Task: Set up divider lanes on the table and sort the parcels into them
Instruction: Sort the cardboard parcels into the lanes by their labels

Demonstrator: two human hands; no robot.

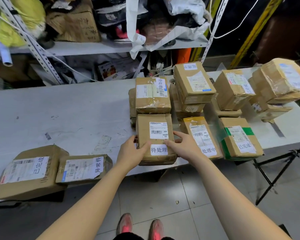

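Cluttered shelves (93, 47) stand behind a white table (59, 110), where cardboard parcels sit in rows toward the right. Both hands hold 1 parcel (154, 135) right at the table's front edge. The left hand (132, 149) grips its left side with the thumb over the top. The right hand (182, 144) holds its right side with fingers laid across the top.

At 12 o'clock from it, a rear parcel (152, 96) carries the same label, so this looks like the correct lane. To finish well, I judge the parcel should be squared to that rear parcel, eased back from the front edge so it cannot tip off, and left label-up. It should stay clear of the neighbour parcel (201, 135) at 3 o'clock, which bears a different label. 2 loose parcels (29, 170) lie at 8 o'clock, well apart.
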